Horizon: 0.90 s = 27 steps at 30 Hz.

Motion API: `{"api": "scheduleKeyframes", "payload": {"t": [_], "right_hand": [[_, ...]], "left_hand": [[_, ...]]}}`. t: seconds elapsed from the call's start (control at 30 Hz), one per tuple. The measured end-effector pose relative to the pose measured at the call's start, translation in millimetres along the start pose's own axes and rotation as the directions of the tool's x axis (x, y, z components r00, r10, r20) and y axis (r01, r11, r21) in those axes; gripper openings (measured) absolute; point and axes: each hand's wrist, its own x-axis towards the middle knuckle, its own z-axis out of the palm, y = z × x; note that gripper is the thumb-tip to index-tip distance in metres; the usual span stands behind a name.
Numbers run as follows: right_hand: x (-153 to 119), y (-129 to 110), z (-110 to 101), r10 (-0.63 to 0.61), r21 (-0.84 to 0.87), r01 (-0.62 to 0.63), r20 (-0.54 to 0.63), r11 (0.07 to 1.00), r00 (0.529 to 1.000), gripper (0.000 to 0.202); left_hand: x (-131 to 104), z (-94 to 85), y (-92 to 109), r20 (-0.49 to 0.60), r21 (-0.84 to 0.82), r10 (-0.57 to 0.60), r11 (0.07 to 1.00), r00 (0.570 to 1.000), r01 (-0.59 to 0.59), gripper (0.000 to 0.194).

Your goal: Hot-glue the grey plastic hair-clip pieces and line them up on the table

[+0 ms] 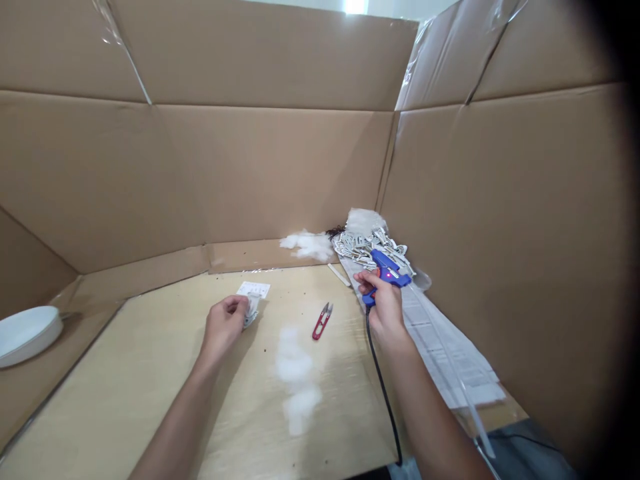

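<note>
Glue gun [395,275], blue and corded, at 2 o'clock from the red snips [318,329] on the pale tabletop [165,340]. My right hand [389,308] is closed around its handle; my left hand [225,323], nearly at 10 o'clock from the snips, pinches a thin white printed card [255,289] between thumb and fingers, nearly shut. I judge the gun light and stiff, its plastic shell moderately smooth; the handle is the place to grasp, well back from a probably hot nozzle. The black cord [381,380], running toward 6 o'clock, should flex yet tug. I expect the card to be nearly weightless and easily creased, best taken by an edge. Small pale pieces [355,245] are heaped at 1 o'clock from the snips.
</note>
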Motion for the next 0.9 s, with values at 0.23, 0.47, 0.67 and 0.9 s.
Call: {"api": "scheduleKeyframes", "payload": {"t": [0.23,0.47,0.67,0.9], "right_hand": [[-16,7,6,0.053,-0.052,-0.048,0.104,0.997,0.993,0.05],[-9,9,1,0.056,-0.082,-0.051,0.058,0.995,0.997,0.048],[4,4,-5,0.044,-0.064,-0.045,-0.009,0.997,0.999,0.045],[8,3,-5,0.05,-0.088,-0.054,-0.044,0.995,0.998,0.044]], "left_hand": [[10,-31.3,-8,-0.246,0.379,-0.011,0.919,0.969,0.106,0.033],[25,-49.7,-25,-0.428,0.458,-0.045,0.85,0.903,0.26,0.037],[36,-55.3,-31,-0.51,0.405,-0.091,0.852,0.855,0.332,0.043],[28,-47.5,-22,-0.516,0.501,0.098,0.84,0.851,0.207,0.054]]}}
